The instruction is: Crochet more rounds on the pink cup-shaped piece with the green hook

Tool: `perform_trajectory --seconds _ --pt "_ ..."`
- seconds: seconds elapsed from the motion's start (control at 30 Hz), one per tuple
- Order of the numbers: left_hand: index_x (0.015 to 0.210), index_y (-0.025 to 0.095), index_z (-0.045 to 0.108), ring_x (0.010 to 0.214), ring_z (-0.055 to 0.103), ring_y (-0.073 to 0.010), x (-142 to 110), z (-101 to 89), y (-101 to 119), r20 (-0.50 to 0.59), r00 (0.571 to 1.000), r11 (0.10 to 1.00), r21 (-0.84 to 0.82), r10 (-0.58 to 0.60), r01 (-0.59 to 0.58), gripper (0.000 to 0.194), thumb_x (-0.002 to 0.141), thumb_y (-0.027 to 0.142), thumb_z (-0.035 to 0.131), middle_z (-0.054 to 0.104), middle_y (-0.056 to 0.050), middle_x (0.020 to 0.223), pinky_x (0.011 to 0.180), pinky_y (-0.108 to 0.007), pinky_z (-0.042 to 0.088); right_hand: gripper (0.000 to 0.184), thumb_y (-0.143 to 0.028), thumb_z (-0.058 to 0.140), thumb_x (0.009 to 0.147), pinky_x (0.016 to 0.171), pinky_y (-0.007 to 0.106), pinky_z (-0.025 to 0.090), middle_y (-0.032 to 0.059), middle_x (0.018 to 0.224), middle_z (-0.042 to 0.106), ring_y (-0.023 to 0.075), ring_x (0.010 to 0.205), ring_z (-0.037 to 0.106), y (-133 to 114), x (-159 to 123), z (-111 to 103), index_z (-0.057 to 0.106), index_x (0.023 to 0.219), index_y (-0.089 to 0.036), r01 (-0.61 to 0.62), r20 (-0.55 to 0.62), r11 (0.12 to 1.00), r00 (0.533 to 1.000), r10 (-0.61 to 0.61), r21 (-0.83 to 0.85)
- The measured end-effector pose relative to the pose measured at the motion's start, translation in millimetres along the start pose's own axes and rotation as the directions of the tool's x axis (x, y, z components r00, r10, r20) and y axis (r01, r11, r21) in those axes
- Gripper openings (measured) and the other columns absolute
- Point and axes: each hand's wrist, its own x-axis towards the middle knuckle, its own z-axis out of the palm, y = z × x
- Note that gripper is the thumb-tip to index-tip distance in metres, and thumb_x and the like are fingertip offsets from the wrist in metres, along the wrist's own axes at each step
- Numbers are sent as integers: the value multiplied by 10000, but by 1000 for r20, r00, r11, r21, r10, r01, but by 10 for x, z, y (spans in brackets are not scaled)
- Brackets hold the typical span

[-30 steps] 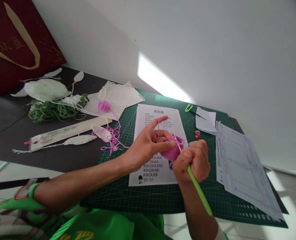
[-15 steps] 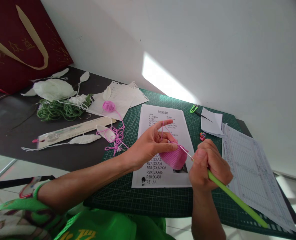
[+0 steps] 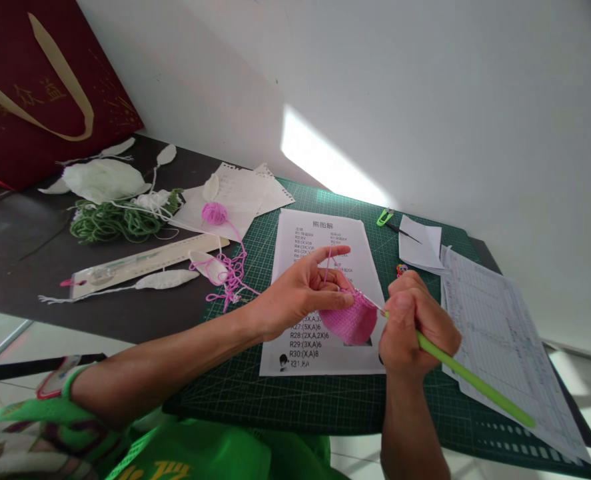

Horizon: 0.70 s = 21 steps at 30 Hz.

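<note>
Pinched between the thumb and fingers of my left hand is a pink crochet piece, cup-like in shape. Pink yarn loops over my raised left index finger. My right hand is wrapped round a crochet hook with a long light-green handle. The hook's metal shaft meets the upper edge of the crochet piece; its very tip is hard to make out. From my left hand the strand runs back to a loose pink yarn tangle and a small pink yarn ball. A printed pattern sheet lies beneath my hands.
A green cutting mat covers the desk's middle. Left are green yarn, white leaf-shaped pieces, a ruler and a red gift bag. Right are written sheets, small scissors and colourful stitch markers.
The hook's handle has swung up to a flatter angle. The crochet piece has tilted slightly, and my left index finger has dipped a little. Both hands keep their hold.
</note>
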Motion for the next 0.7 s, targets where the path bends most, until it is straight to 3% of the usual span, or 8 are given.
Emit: perform_trajectory --seconds 0.1,0.17,0.3,0.47,0.57,0.7 --pt "1403 138 404 719 575 -109 -5 -3 4 10 1000 1000 -11 -7 8 737 753 92 747 656 0 801 667 -251 405 327 -85 491 889 542 285 286 -36 553 394 98 553 380 12 3 -19 409 586 -178 82 34 994 996 -80 -77" --pt "1398 141 414 721 579 -109 -5 -10 6 21 1000 1000 -15 -13 13 725 755 94 745 665 -8 810 669 -251 401 300 -103 493 893 558 289 307 -31 556 424 106 571 397 12 11 -30 450 605 -177 78 63 990 996 -71 -120" --pt "1399 138 418 737 586 -112 -5 -17 2 22 1000 1000 -19 -19 20 723 756 96 746 667 -12 813 683 -251 401 280 -171 494 926 613 301 368 -13 612 507 127 654 456 -18 24 -20 514 647 -178 -101 144 989 983 116 -103" --pt "1423 155 396 749 575 -108 -10 33 -7 -31 999 999 29 20 -19 722 784 104 727 641 0 819 700 -243 413 341 -156 477 948 602 284 333 -42 579 413 99 602 375 -58 -7 48 442 609 -179 -216 134 972 965 227 -91" --pt "1432 157 376 683 533 -91 -7 70 -13 -54 998 998 59 39 -36 734 787 112 724 629 6 810 632 -226 380 362 -120 507 925 590 267 315 -52 587 342 93 611 350 -68 -31 84 357 602 -185 -200 94 972 973 212 -121" --pt "1429 168 391 541 346 -45 1 90 -34 -54 996 992 105 69 -63 761 765 153 763 561 49 734 516 -211 255 402 -60 535 887 587 256 304 -62 589 270 89 609 314 -65 -26 93 278 608 -193 -91 82 977 991 108 -192"
